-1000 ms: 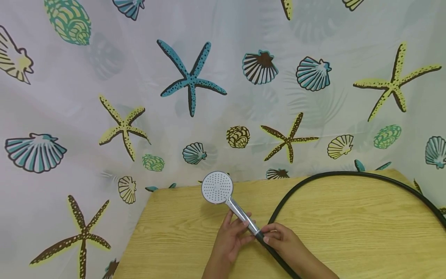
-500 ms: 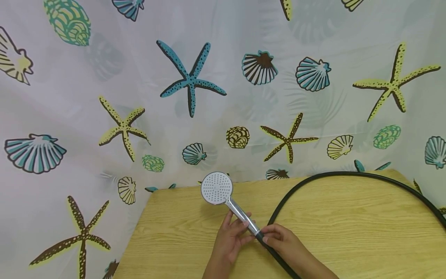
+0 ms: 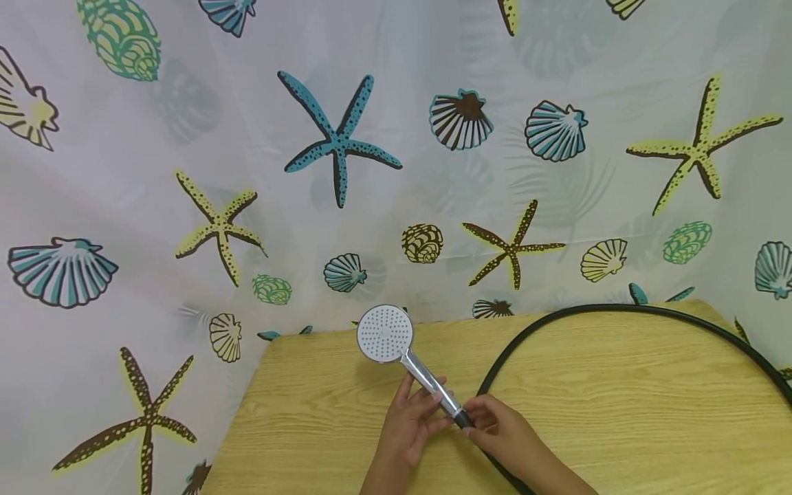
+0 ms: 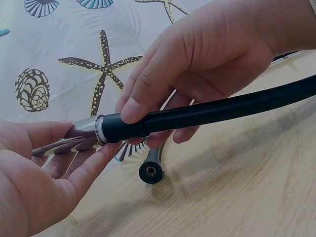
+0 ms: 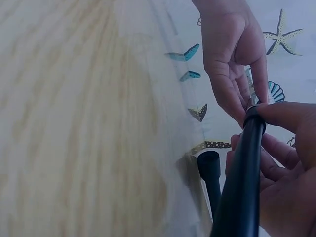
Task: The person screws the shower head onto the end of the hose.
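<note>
A chrome shower head (image 3: 385, 333) with a round white spray face is tilted up to the left over the table. My left hand (image 3: 405, 430) holds its handle (image 3: 427, 379) near the lower end. At the base of that handle sits the black end fitting (image 4: 121, 127) of a shower hose (image 4: 222, 113), up against the chrome rim. My right hand (image 3: 502, 433) pinches this fitting, thumb (image 4: 132, 109) on the near side and fingers curled behind it. The hose's other end (image 4: 150, 172) has an open round fitting and shows beyond the hands in the left wrist view.
Beneath the hands is a wood-grain table (image 3: 309, 412). A loop of the black hose (image 3: 606, 308) arcs across its right half and leaves at the right edge. Behind hangs a white curtain (image 3: 396, 41) printed with shells and starfish, close along the table's back edge.
My right hand has turned slightly about the hose fitting, its thumb moving a little lower and its fingers lifting. The left hand and shower head stay in place.
</note>
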### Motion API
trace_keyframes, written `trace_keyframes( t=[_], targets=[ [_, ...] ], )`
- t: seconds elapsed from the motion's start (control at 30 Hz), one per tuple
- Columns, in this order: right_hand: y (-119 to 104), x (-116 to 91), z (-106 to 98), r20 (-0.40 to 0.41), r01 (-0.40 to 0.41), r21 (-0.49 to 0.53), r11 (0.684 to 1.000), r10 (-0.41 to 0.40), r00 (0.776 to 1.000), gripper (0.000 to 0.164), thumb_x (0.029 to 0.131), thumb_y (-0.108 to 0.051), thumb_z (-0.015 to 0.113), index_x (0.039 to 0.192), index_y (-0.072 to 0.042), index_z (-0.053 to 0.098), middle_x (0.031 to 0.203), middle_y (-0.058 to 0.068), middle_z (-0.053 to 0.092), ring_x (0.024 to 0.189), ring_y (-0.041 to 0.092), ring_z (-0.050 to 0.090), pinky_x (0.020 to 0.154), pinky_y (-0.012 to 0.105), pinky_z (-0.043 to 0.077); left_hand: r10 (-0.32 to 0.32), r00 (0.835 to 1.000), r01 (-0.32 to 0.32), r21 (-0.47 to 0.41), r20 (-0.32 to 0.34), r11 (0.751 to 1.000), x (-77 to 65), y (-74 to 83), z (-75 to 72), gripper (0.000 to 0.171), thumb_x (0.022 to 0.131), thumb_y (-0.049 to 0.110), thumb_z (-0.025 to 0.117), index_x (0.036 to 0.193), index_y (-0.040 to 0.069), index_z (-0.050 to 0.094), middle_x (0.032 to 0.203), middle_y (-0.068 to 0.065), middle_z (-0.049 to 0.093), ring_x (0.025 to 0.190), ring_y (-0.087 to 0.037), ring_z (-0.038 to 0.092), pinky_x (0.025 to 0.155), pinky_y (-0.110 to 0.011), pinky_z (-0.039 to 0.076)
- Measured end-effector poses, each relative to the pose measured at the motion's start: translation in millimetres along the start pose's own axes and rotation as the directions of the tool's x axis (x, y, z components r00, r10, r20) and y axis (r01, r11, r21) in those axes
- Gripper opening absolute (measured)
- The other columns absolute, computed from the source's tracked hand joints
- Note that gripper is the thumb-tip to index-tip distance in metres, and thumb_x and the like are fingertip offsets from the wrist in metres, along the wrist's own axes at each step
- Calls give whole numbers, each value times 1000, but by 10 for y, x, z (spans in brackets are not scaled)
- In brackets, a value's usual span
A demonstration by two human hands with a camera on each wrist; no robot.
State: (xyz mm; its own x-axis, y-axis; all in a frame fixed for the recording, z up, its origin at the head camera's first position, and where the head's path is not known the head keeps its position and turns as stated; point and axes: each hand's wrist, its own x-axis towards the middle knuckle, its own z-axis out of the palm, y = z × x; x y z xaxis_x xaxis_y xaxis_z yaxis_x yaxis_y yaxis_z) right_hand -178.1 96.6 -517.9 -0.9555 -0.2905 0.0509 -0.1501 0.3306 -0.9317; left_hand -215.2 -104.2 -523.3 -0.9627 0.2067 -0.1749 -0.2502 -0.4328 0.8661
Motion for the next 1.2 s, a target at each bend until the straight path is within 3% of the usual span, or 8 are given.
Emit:
trace_keyframes(
  t=[0.2, 0.33, 0.5, 0.6, 0.83, 1.2],
  targets=[
    [-37, -1, 0, -8, 73, -121, 990, -75, 997, 30, 93, -16, 72, 121, -11, 62, 109, 1, 70, 93, 9, 64, 78, 20, 55, 1, 1000, -1, -2, -5, 1000, -5, 3, 2, 82, 95, 4, 65, 162, 24, 22, 135, -8, 65, 114, -23, 68, 87, -40, 63],
    [-82, -19, -1, 2, 102, -201, 974, -104, 995, 31, 92, -16, 74, 121, -13, 62, 109, -2, 69, 95, 9, 65, 78, 22, 56, -4, 1000, 4, -6, -10, 1000, -3, -1, 0, 81, 95, 3, 64, 161, 25, 23, 135, -8, 65, 113, -24, 69, 87, -41, 63],
    [-100, -40, 6, -6, 139, -334, 932, -149, 989, 36, 89, -16, 77, 121, -16, 62, 108, -7, 67, 94, 7, 64, 78, 26, 56, 1, 1000, -1, -11, -4, 1000, -3, -1, -3, 82, 94, 3, 64, 161, 24, 23, 137, -11, 64, 111, -23, 69, 86, -39, 64],
    [-79, -41, 7, -6, 149, -370, 917, -162, 987, 37, 89, -16, 77, 122, -17, 61, 108, -8, 66, 93, 5, 63, 77, 24, 55, 5, 1000, -5, -12, 2, 1000, -10, 3, -1, 82, 95, 3, 64, 162, 22, 21, 138, -11, 63, 110, -22, 70, 85, -38, 64],
    [-64, -38, 4, -11, 161, -380, 911, -178, 984, 35, 90, -15, 75, 122, -18, 61, 107, -8, 68, 92, 4, 64, 76, 24, 56, -3, 1000, 3, -20, -8, 1000, -16, 21, 14, 83, 94, 2, 65, 162, 23, 22, 136, -10, 64, 110, -23, 70, 86, -38, 64],
    [-83, -20, 15, 10, 192, -270, 944, -196, 980, 27, 93, -13, 72, 119, -14, 62, 108, -2, 73, 90, 5, 66, 76, 23, 59, -6, 1000, 6, -19, 1, 1000, -11, 19, 7, 83, 95, 2, 63, 162, 22, 20, 137, -8, 64, 112, -22, 69, 85, -37, 64]
  ],
)
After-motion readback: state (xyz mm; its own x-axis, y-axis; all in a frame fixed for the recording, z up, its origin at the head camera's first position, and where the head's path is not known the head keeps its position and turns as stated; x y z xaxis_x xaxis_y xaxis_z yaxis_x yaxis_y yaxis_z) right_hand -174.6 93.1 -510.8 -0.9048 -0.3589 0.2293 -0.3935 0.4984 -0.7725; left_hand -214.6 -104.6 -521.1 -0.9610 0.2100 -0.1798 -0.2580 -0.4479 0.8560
